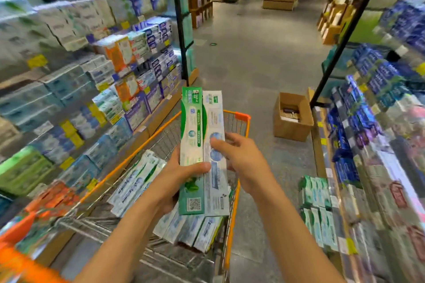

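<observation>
The green box at mid-frame fades from deep green ends to a white middle, with a leaf print and a black-and-white code square low down. The pale box beside it is white with light-blue circles. Cart - orange rim, silver wire. Right of centre, a brown carton on a grey floor; dark blue packs at the right edge.

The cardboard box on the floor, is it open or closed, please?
Open: the cardboard box has no lid over it, and things inside show.
</observation>
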### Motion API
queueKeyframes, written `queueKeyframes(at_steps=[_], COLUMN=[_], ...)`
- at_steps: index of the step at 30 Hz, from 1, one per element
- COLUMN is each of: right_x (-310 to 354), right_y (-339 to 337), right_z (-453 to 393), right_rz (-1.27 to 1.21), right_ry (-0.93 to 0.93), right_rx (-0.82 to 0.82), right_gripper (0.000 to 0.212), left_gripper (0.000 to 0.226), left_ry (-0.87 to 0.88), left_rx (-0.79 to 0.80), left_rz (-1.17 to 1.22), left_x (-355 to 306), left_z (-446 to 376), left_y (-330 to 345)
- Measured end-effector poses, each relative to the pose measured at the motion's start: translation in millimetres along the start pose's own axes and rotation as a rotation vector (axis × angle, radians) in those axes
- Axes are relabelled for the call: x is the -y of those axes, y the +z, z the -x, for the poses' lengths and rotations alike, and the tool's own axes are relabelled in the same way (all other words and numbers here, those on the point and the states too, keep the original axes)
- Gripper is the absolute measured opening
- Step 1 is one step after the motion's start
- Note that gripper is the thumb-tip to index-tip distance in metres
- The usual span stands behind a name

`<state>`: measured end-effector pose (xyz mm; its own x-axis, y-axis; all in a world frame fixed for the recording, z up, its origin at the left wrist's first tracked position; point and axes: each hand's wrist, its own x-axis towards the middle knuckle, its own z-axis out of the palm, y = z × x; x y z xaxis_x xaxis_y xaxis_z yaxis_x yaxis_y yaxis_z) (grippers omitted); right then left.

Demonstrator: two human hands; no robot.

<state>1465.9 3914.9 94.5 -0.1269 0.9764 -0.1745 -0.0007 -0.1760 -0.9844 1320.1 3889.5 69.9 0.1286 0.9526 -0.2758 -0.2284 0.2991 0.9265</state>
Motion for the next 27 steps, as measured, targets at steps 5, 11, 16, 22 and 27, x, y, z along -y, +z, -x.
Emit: queueKeyframes(at_steps=[5,11,16,22,27], right_x=[-24.2,-73.9,-123.5,-194.0,-209.6], right_y=[15.8,42.0,39.3,62.1,93.3], right_z=[-9.0,-25.5,-35.8,-48.5,-59.0], right_rz=[0.008,-0.143,-0.191,-0.054,-0.033], right_ry=[0.055,0.242,0.356,0.666,0.676], right_rx=[0.005,-0.177,-0.422,-0.518,-0.556], right_gripper=[0.038,0.116,0.048,0.042,0.058], left_gripper=[0.075,0.065,0.053,0.053,0.049], left_ry=[-0.053,-0.193,-0.345,-0.422,-0.422], left_rx=[0.017,0.089,0.044,0.021,0.085], left_rz=[-0.014,-0.093,-0.151,-0.146,-0.182], left_x=[15.4,30.3,45.9,42.3,35.9], left_z=[-2.0,-16.8,-46.9,-67.2,-73.9], left_y=[-13.3,-49.6,-99.7,-161.7,-189.8])
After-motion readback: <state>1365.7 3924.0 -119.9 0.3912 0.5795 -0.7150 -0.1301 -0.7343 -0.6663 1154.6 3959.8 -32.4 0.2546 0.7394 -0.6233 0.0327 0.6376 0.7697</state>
